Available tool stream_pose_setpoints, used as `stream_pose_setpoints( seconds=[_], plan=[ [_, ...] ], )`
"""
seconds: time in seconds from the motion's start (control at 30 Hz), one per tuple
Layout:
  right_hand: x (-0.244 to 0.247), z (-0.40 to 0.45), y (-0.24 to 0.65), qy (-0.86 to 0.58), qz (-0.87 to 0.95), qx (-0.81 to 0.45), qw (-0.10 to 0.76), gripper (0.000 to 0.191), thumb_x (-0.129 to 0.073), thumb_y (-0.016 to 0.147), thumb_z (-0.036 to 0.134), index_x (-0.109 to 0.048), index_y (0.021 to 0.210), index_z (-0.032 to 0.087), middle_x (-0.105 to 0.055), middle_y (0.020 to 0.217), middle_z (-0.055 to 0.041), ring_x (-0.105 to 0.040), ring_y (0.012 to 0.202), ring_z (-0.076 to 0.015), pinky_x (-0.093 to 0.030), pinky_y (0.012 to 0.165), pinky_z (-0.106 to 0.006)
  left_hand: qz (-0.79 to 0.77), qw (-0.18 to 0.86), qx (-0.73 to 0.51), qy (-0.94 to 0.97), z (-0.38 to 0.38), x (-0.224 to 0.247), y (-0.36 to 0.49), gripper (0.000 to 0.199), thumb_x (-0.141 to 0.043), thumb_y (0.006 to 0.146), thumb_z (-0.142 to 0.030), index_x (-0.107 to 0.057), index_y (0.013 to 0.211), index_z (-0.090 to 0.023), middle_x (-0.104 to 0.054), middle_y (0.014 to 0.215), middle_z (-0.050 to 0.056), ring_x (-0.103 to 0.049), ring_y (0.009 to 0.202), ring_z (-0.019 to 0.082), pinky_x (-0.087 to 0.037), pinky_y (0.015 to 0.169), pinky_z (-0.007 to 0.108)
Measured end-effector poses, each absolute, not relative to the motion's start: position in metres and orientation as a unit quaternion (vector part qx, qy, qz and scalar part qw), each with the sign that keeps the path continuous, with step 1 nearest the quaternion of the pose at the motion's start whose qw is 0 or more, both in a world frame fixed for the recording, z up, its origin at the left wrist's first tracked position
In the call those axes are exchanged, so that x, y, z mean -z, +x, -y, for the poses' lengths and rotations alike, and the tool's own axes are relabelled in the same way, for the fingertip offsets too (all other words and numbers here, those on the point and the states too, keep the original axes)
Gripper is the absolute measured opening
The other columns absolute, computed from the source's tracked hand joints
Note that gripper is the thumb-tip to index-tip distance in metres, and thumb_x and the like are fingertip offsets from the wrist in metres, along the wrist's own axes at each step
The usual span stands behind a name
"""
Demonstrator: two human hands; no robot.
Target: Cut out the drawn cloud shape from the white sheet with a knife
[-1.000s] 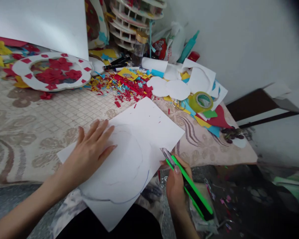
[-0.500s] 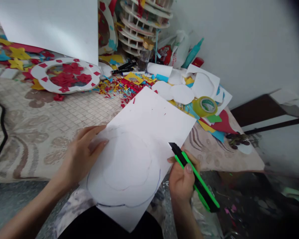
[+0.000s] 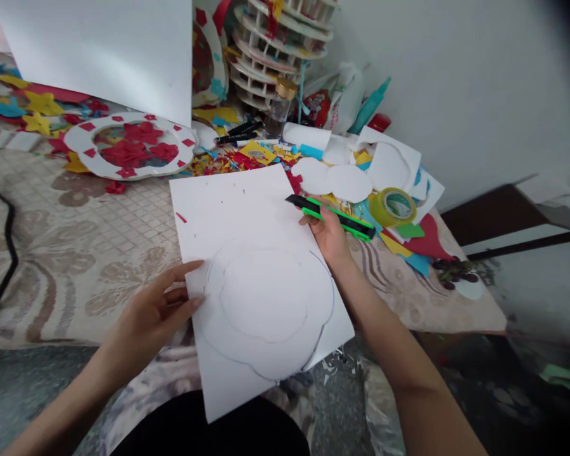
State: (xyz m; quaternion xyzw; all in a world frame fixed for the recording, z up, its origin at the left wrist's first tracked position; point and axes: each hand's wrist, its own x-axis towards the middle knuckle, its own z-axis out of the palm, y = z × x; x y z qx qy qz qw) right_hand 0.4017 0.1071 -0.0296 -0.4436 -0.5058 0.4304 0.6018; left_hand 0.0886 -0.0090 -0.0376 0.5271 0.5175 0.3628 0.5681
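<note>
- Grasps a cutter in the right hand, pressing the thumb over its green body, with bare blade pointing left above the sheet, near its right edge and off the outlines.
- Pinches the sheet by its left edge in the left hand, with thumb on top.
- Spans cloth and lap with that sheet, overhanging the table's front edge.
- Bears two wavy outlines, one inside the other, darker at lower right, perhaps cut there; cannot tell for sure.
- Seems, by judgement, to be positioning the sheet for cutting along the drawing.
- Calls next, most likely, for pinning the sheet flat and setting the blade to the line, clear of fingers.
- Sits before clippings, with ovals and tape at right, a diamond-studded frame at left.
</note>
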Motion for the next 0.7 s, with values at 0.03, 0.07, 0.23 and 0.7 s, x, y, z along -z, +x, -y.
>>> stream_pose_setpoints(
  seconds=[0.03, 0.07, 0.23, 0.7],
  plan=[
    [0.031, -0.112, 0.401, -0.422, 0.501, -0.456, 0.603, 0.029, -0.06, 0.084, 0.045, -0.067, 0.103, 0.025, -0.073, 0.09, -0.0001, -0.07, 0.073, -0.0155, -0.058, 0.072, -0.03, -0.515, 0.563, -0.358, 0.538, 0.012, 0.038, 0.086, 0.054, -0.069, 0.085, -0.044, -0.051, 0.132, -0.023, -0.072, 0.093, 0.005, -0.07, 0.087, 0.02, -0.061, 0.073, 0.029],
    [0.032, -0.117, 0.399, -0.402, 0.499, -0.479, 0.6, 0.027, -0.063, 0.082, 0.045, -0.068, 0.1, 0.026, -0.073, 0.087, 0.0012, -0.069, 0.069, -0.0143, -0.058, 0.07, -0.028, -0.512, 0.561, -0.35, 0.549, 0.014, 0.037, 0.084, 0.053, -0.068, 0.086, -0.043, -0.051, 0.132, -0.024, -0.072, 0.092, 0.004, -0.071, 0.086, 0.02, -0.061, 0.072, 0.028],
    [0.041, -0.137, 0.391, -0.373, 0.479, -0.567, 0.557, 0.024, -0.071, 0.077, 0.045, -0.067, 0.092, 0.027, -0.074, 0.082, 0.0044, -0.07, 0.066, -0.0141, -0.058, 0.078, -0.032, -0.511, 0.51, -0.263, 0.64, 0.025, 0.031, 0.072, 0.052, -0.058, 0.092, -0.045, -0.046, 0.139, -0.025, -0.066, 0.075, -0.002, -0.067, 0.06, 0.014, -0.057, 0.054, 0.021],
    [0.019, -0.069, 0.412, -0.487, 0.544, -0.477, 0.49, 0.025, -0.067, 0.086, 0.04, -0.065, 0.106, 0.025, -0.074, 0.089, -0.0011, -0.072, 0.079, -0.0176, -0.06, 0.066, -0.031, -0.346, 0.199, -0.258, 0.88, -0.001, 0.018, 0.138, 0.031, -0.048, 0.101, -0.025, -0.058, 0.129, -0.016, -0.065, 0.129, 0.01, -0.064, 0.117, 0.021, -0.055, 0.098, 0.036]
  ],
)
